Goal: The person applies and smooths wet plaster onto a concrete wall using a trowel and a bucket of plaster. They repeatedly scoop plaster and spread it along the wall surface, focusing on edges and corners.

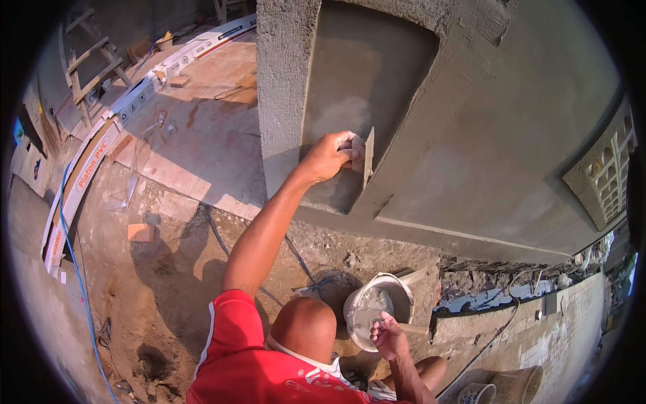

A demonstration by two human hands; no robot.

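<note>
My left hand (pixel 331 158) reaches up to the wall, its fingers closed on a thin, flat, cement-coated plate (pixel 369 156) seen almost edge-on. That plate is by the right side of a smooth, recessed grey panel (pixel 367 67) in the plastered wall. Low down, my right hand (pixel 390 337) is closed around a wooden handle (pixel 414 329) that sticks out to its right; the tool's other end cannot be made out. Just behind this hand stands a whitish bucket (pixel 355 298) with wet grey mortar (pixel 370 306) inside. A pale wooden piece (pixel 414 276) rests at its rim.
A long white carton (pixel 94 161) curves along the left, beside a blue hose (pixel 67 229). A wooden ladder (pixel 91 57) stands far left. A brick piece (pixel 140 233) lies on the dirt. At right are a vent block (pixel 609 168) and more buckets (pixel 518 385).
</note>
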